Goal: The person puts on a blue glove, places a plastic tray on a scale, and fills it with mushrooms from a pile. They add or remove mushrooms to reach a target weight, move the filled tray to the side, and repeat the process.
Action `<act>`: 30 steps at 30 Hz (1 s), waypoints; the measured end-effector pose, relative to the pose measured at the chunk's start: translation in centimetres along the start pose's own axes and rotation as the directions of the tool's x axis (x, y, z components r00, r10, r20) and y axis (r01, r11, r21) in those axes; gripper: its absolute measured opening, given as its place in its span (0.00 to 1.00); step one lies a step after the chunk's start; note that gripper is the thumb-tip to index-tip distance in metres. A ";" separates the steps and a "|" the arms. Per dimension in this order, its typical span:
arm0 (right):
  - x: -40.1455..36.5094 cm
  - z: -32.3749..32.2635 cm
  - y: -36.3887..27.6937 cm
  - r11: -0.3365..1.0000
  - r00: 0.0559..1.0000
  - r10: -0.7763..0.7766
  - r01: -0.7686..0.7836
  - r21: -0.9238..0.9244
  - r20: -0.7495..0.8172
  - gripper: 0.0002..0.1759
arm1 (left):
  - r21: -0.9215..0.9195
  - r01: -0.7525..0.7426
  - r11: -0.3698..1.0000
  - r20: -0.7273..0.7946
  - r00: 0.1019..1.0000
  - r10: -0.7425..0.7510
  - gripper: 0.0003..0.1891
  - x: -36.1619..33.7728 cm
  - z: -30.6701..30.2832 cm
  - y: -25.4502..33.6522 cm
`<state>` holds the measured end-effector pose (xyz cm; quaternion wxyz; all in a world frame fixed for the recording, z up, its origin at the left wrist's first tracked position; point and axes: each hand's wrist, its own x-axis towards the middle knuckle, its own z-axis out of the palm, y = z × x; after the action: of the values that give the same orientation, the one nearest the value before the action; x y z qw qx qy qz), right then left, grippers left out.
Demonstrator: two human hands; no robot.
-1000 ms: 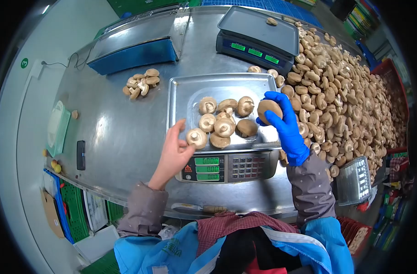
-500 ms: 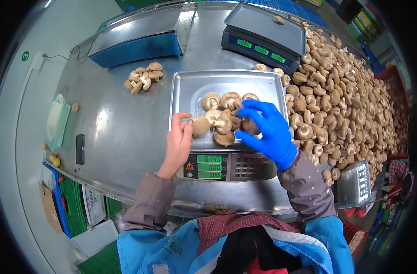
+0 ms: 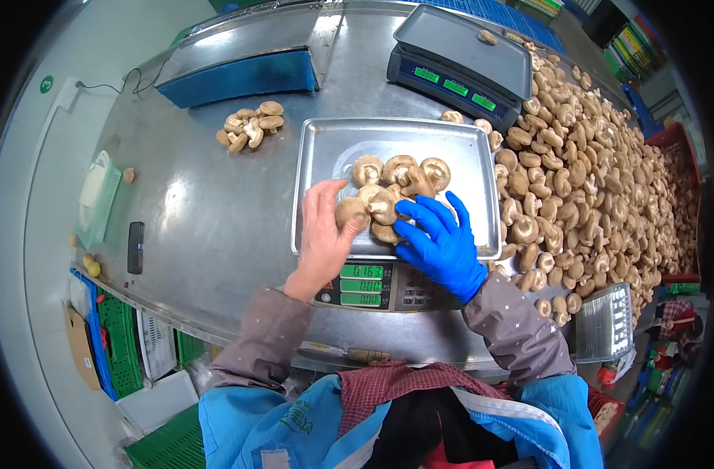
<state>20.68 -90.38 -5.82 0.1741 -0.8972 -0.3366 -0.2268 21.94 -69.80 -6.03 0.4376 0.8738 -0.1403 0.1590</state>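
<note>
A cluster of brown shiitake mushrooms [image 3: 399, 169] lies on the metal tray [image 3: 310, 141] of a scale, some stem up. My bare left hand [image 3: 323, 234] is at the cluster's left side, thumb and fingers curved round one mushroom [image 3: 349, 209]. From the right, my blue-gloved right hand [image 3: 443, 246] reaches in with its fingers apart, fingertips against an upturned mushroom [image 3: 383, 207]. Part of the cluster is hidden behind the glove. Below the tray, the scale's green display [image 3: 362, 271] appears to read 0.163 on its top line.
A large heap of mushrooms [image 3: 583, 172] covers the table's right side. Behind the tray stand a second scale [image 3: 462, 51] and a blue-fronted metal box [image 3: 240, 78]. Further left are a small mushroom pile [image 3: 251, 125], a phone [image 3: 136, 248] and a green tray [image 3: 99, 199]. A knife [image 3: 341, 352] lies near the front edge.
My right hand has moved left and down, closer to the cluster. My left hand has shifted slightly right. An upturned mushroom now shows at the cluster's right, and the display's top number has risen.
</note>
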 end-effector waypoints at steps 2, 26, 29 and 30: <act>0.3 0.5 -0.6 0.998 0.997 0.067 -0.068 0.017 0.040 0.19 | 0.047 -0.037 0.998 0.032 0.999 0.035 0.21 0.4 0.4 0.6; 5.7 -0.2 2.1 0.993 0.990 0.117 -0.115 -0.022 0.077 0.17 | -0.037 -0.143 0.989 -0.003 0.990 0.143 0.09 0.6 2.2 0.0; 5.5 -0.1 2.2 0.997 0.990 0.074 -0.075 0.006 0.124 0.14 | 0.020 -0.194 0.981 0.009 0.981 0.194 0.07 0.3 2.0 0.3; 5.3 0.3 2.0 0.997 0.990 0.075 -0.074 -0.011 0.119 0.14 | 0.051 -0.220 0.974 0.007 0.975 0.220 0.07 0.0 1.9 0.1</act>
<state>25.72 -88.90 -3.62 0.1592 -0.9216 -0.3119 -0.1672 22.19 -71.42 -7.05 0.3947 0.8638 -0.2325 0.2096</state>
